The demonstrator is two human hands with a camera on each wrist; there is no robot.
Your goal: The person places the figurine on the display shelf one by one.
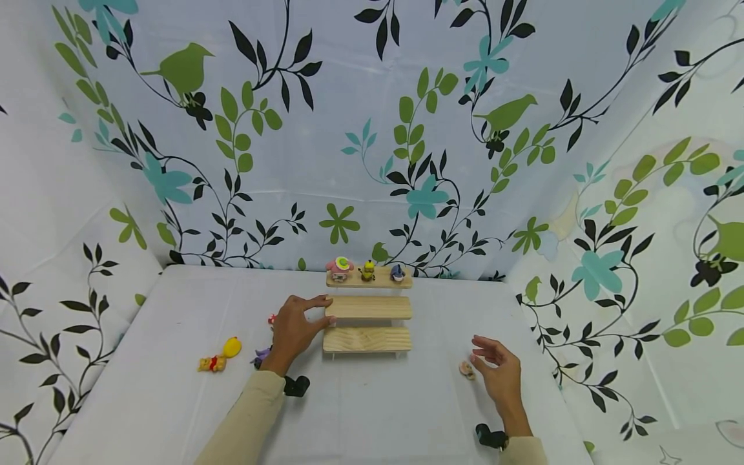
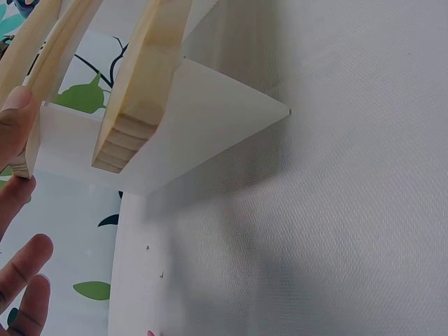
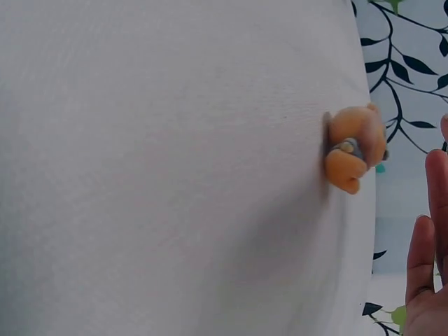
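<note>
A three-step wooden shelf (image 1: 368,316) stands mid-table, with pink (image 1: 340,266), yellow (image 1: 367,270) and blue (image 1: 398,272) figurines on its top step. My left hand (image 1: 299,323) lies flat at the shelf's left end, its straight fingers touching the middle step. In the left wrist view the step ends (image 2: 133,105) and white side panel (image 2: 203,119) are close, with a fingertip (image 2: 15,112) against one step. My right hand (image 1: 494,365) hovers relaxed and holds nothing, just right of a small orange figurine (image 1: 466,369) on the table. That orange figurine (image 3: 353,147) lies beyond the fingers (image 3: 423,266).
On the left of the white table (image 1: 174,400) lie a yellow-orange bear figurine (image 1: 219,357), a purple one (image 1: 261,354) and a small red one (image 1: 271,318) beside my left hand. Patterned cloth walls enclose the table on three sides.
</note>
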